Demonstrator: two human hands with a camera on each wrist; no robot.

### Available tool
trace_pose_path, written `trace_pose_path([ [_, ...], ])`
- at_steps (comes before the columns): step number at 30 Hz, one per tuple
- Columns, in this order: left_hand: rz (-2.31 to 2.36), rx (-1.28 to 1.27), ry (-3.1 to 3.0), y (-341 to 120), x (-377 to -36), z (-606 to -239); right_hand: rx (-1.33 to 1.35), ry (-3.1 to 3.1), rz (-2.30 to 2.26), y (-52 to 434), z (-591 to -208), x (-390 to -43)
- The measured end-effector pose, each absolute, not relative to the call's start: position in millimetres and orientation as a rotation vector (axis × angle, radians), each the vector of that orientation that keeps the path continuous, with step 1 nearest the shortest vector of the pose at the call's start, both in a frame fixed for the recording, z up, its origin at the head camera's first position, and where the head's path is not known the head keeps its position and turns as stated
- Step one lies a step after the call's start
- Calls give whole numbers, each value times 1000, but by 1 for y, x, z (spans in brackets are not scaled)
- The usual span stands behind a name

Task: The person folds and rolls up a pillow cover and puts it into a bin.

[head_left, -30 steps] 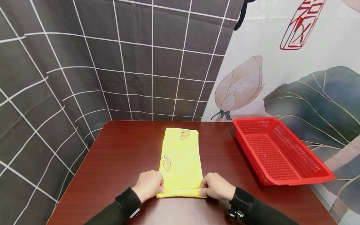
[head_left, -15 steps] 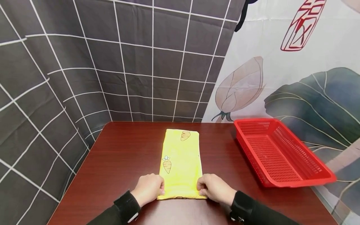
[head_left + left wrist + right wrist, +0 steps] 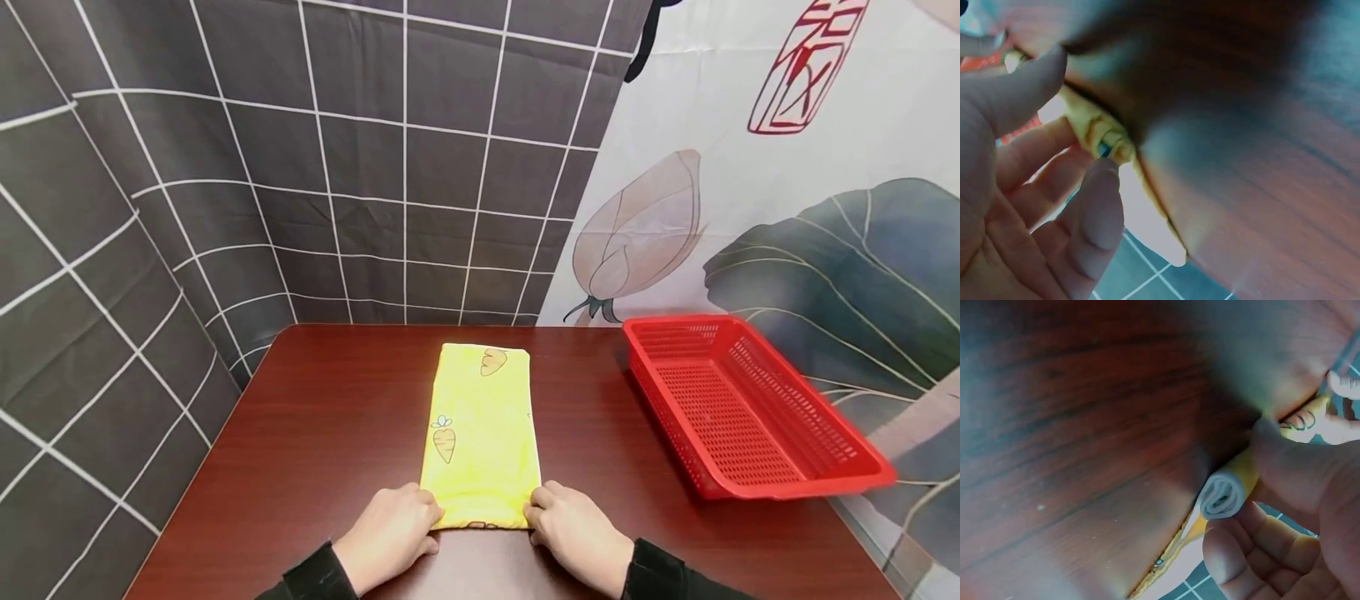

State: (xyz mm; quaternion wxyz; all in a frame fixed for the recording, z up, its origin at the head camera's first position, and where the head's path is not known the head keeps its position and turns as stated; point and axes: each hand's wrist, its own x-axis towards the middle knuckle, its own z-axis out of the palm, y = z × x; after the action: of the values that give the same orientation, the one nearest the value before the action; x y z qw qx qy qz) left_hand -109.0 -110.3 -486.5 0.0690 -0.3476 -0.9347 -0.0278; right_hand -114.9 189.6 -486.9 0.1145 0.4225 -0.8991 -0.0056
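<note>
A yellow towel point(image 3: 483, 433) with printed carrots lies lengthwise on the table, its near end rolled up. My left hand point(image 3: 393, 529) is at the left end of the roll, thumb on the near side and fingers beyond it. At the opposite end, my right hand point(image 3: 577, 529) holds the roll in the same way. The right wrist view shows the spiral end of the rolled towel point(image 3: 1222, 495), white inside, beside my fingers. In the left wrist view, the folded layers of the towel point(image 3: 1110, 140) show between thumb and fingers.
A red plastic basket point(image 3: 720, 417) with perforated sides stands at the right of the dark reddish-brown table point(image 3: 322, 417). Behind the table hangs a grey gridded cloth point(image 3: 442, 167), with a white flower-printed cloth point(image 3: 660, 108) to its right.
The separate flap at the towel's near end has turned over into the roll, and a carrot print shows at the front edge. Both hands have shifted slightly toward the body, with their fingers repositioned.
</note>
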Motion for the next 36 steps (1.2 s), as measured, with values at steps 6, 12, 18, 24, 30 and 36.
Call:
trace_pose_path([
  [6,-117,-1033,-2777,-110,-113,-490,1191,-2637,-52,186,-487,-116],
  [12,-116,-1020,-2651,-110,-114,-497,1191,-2611,-191,182,-485,-113],
  [18,-123,-1015,-2654,-109,-116,-496,1196,-2572,-337,180,-486,-110],
  [24,-181,-1046,-2726,-109,-122,-495,1177,-2540,-359,180,-488,-109],
  [30,-205,-1052,-2769,-111,-130,-496,1175,-2557,-351,179,-489,-109],
  [36,-225,-1040,-2790,-112,-134,-496,1169,-2553,-338,178,-488,-109],
])
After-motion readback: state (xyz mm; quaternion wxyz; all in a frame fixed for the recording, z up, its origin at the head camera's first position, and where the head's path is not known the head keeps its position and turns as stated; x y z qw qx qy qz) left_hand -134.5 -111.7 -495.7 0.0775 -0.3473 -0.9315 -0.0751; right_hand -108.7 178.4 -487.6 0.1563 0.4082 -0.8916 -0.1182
